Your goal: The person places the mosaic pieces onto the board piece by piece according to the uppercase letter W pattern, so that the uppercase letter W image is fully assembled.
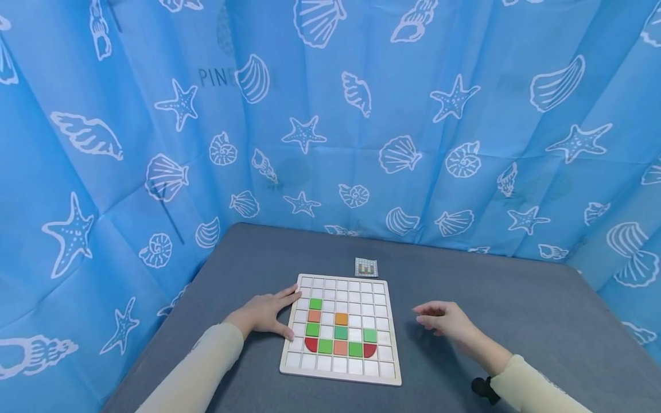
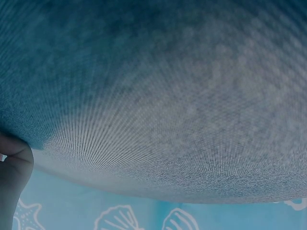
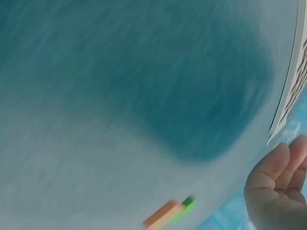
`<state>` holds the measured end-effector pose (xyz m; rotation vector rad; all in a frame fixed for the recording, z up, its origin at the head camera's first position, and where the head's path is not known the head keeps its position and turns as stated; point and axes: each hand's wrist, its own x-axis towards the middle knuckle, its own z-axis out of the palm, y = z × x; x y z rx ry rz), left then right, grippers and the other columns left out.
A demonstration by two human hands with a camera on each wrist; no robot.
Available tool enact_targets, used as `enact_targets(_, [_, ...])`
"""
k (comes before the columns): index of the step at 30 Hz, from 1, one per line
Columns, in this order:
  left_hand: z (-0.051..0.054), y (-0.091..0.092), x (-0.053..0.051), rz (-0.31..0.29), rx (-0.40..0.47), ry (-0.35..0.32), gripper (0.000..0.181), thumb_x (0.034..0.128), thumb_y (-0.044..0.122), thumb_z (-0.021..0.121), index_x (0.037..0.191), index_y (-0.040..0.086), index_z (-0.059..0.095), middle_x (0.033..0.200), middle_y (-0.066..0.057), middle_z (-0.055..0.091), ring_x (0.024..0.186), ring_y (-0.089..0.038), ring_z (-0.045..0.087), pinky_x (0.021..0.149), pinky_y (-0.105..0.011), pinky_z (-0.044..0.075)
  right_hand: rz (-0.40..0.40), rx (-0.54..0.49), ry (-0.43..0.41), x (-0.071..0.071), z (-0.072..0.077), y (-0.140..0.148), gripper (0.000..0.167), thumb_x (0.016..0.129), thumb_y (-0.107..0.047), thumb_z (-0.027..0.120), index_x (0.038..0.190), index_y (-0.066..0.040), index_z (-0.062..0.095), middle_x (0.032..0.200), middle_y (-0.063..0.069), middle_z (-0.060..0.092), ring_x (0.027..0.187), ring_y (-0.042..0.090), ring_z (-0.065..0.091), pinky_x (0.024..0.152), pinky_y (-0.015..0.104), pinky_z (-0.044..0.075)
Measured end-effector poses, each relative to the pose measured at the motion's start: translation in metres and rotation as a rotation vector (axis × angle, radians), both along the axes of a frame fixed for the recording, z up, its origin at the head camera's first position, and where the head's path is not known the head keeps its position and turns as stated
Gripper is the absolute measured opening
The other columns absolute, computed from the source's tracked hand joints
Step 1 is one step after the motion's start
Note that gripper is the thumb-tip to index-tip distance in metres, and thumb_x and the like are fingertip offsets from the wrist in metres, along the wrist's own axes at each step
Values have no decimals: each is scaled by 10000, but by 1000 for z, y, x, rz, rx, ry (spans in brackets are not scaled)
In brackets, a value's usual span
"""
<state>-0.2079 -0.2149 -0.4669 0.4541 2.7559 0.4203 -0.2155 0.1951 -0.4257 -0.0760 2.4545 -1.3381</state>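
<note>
A white gridded board (image 1: 339,365) lies on the table with coloured tiles set in some of its squares. Green, orange and salmon square tiles and two red rounded tiles (image 1: 370,350) form a pattern in its lower half. My left hand (image 1: 264,311) rests at the board's left edge, fingers spread. To the right of the board, my right hand (image 1: 446,320) hovers above the table with loosely bent fingers and no visible object in them. In the right wrist view, a salmon tile (image 3: 164,215) and a green tile (image 3: 184,210) lie on the table near that hand.
A small printed card (image 1: 366,267) showing a coloured grid pattern lies just beyond the board. The grey table (image 1: 485,287) ends at a blue curtain (image 1: 330,132) with white shells and starfish. A black object (image 1: 484,390) is at the right wrist.
</note>
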Motion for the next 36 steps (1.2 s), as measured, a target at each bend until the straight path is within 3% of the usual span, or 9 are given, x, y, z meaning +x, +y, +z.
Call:
enact_targets(6, [-3, 1, -2, 12, -2, 2, 1013, 725, 634, 749, 1546, 246, 298, 1607, 46, 204, 1380, -367, 344, 1060, -549, 307, 46, -26, 10, -5, 6, 26, 364, 958, -156, 619, 1232, 84, 601, 1216, 231, 610, 1057, 312, 601, 814, 474, 492])
enact_targets(15, [-3, 2, -3, 25, -18, -5, 1021, 716, 653, 743, 1547, 270, 290, 1607, 69, 197, 1385, -360, 339, 1058, -549, 312, 90, -62, 27, -19, 10, 65, 466, 970, -204, 615, 1292, 123, 530, 1113, 151, 631, 901, 194, 563, 779, 437, 476])
enact_targets(20, [-4, 2, -3, 26, -14, -6, 1020, 717, 642, 749, 1547, 263, 294, 1606, 64, 202, 1381, -371, 341, 1057, -555, 311, 92, 7, 6, -28, 9, 86, 498, 983, -250, 598, 1320, 106, 509, 1314, 277, 514, 1101, 292, 548, 865, 506, 463])
enact_targets(27, [0, 2, -1, 27, -11, -14, 1022, 720, 632, 754, 1547, 242, 296, 1606, 43, 211, 1378, -375, 345, 1050, -556, 320, 118, 71, -57, -36, 3, 108, 523, 980, -252, 600, 1339, 107, 478, 1329, 318, 484, 1173, 425, 489, 864, 546, 452])
enact_targets(32, [1, 2, 0, 32, -5, -26, 1013, 723, 621, 760, 1545, 249, 299, 1604, 46, 215, 1373, -369, 354, 1046, -552, 328, 201, 99, -84, -41, -2, 118, 511, 965, -224, 622, 1332, 106, 488, 1323, 351, 473, 1174, 439, 490, 871, 539, 454])
enact_targets(36, [1, 3, 0, 35, -15, -29, 1009, 722, 615, 764, 1544, 256, 302, 1604, 49, 217, 1369, -362, 362, 1043, -544, 335, 290, 87, -79, -45, -7, 122, 486, 946, -159, 646, 1302, 137, 500, 1241, 297, 528, 1062, 321, 537, 840, 441, 473])
